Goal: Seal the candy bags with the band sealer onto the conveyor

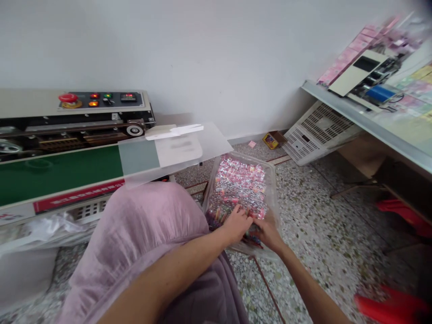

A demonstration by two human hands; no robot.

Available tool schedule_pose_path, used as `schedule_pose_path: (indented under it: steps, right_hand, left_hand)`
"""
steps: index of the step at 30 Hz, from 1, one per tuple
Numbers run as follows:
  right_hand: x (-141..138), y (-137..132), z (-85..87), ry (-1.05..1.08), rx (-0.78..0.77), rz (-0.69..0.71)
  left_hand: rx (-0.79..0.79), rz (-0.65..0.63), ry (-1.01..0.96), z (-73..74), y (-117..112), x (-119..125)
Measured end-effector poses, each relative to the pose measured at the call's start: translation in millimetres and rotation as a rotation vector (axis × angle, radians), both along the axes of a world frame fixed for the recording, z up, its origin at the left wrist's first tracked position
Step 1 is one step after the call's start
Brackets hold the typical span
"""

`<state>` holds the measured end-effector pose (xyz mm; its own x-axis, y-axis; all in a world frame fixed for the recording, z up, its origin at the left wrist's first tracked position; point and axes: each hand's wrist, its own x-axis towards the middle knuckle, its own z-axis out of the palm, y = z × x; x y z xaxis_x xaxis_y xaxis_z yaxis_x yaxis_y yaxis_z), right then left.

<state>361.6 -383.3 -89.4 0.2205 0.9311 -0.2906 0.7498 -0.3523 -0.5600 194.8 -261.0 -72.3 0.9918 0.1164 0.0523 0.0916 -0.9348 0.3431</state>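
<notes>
On the floor beside my knee stands a clear plastic bin (275, 180) filled with small shiny pink packets (241, 177). Both of my hands reach down into its near part. My left hand (238, 221) lies over the packets with its fingers bent. Close against it, my right hand (266, 231) has its fingers curled down among the packets at the bin's near right. Darker, multicoloured pieces (219, 215) show around the hands. The fingertips are partly hidden and blurred, so what they grip, if anything, does not show.
At left runs a sealing machine (101, 101) with a red stop button (69, 99) and green conveyor belt (67, 168); a clear sheet (212, 144) extends from its end. At right, a table (367, 117) carries another small machine (361, 74). White crates (313, 130) stand below.
</notes>
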Motion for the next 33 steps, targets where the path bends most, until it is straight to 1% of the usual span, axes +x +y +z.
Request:
schedule_pose_path:
  steps: [4,7,10,12,14,16,18,21,23,25,29,31,33]
  right_hand:
    - [15.9,-4.3,18.2,0.030,0.025,-0.048]
    - [25.4,-6.2,29.7,0.049,0.034,-0.108]
    - [25.9,-4.3,32.2,0.085,0.027,-0.145]
    - [24.6,-2.8,31.8,0.110,0.024,-0.163]
    - [25.6,-3.2,33.8,0.138,0.025,-0.183]
    - [30.8,-5.8,40.5,0.161,0.028,-0.205]
    - [39.6,-9.5,51.9,0.195,0.032,-0.251]
    - [55.6,-13.6,74.2,0.254,0.057,-0.346]
    - [65.1,-13.8,89.6,0.252,0.091,-0.393]
    - [72.1,-11.8,103.9,0.215,0.125,-0.404]
    - [77.5,-3.6,127.0,0.176,0.139,-0.368]
    - [78.6,0.6,135.8,0.176,0.157,-0.384]
    - [81.4,3.7,143.2,0.174,0.166,-0.389]
  left_hand:
    - [-0.053,0.011,-0.053,3.9,-0.3,-1.3]
    - [-0.088,0.043,-0.073,1.8,3.9,2.0]
    - [-0.116,0.079,-0.052,-2.7,9.5,6.3]
    - [-0.132,0.089,-0.038,-3.2,11.2,7.0]
    - [-0.143,0.098,-0.038,-0.3,10.7,5.2]
    - [-0.143,0.098,-0.056,5.4,8.5,1.9]
    - [-0.168,0.073,-0.067,12.0,5.3,-0.9]
    - [-0.325,0.064,0.006,20.2,0.5,-1.3]
    - [-0.426,0.099,0.065,23.6,-1.0,0.8]
    - [-0.473,0.142,0.082,25.8,0.0,3.7]
    - [-0.587,0.236,0.076,32.2,7.1,10.3]
    - [-0.653,0.260,0.062,38.3,10.7,14.2]
    - [-0.721,0.250,0.041,47.3,14.5,17.7]
